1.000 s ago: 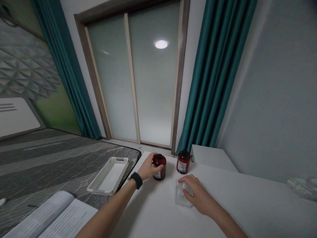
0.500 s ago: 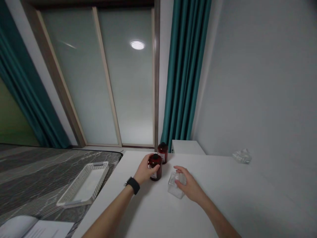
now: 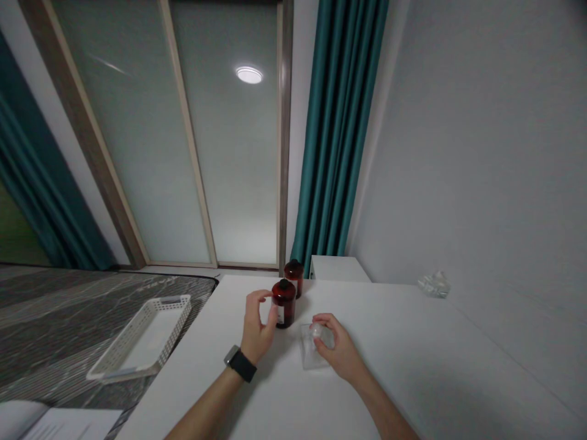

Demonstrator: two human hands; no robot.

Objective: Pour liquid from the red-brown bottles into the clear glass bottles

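Observation:
Two dark red-brown bottles with black caps stand on the white table: the nearer bottle has a pale label, and the farther bottle is just behind it. My left hand, with a black watch on the wrist, is beside the nearer bottle, its thumb and fingers apart and curved toward it. My right hand closes thumb and fingers on the rounded top of a clear square container. The hand covers part of that container, so its exact kind is unclear.
Crumpled clear plastic lies at the table's far right, by the wall. Left of the table are a white perforated basket and an open book on a grey patterned surface. A white cabinet stands behind the table.
My left hand has let go of the nearer bottle and drawn back to its left. My right hand's fingers have closed on the clear container's top. The view has shifted slightly.

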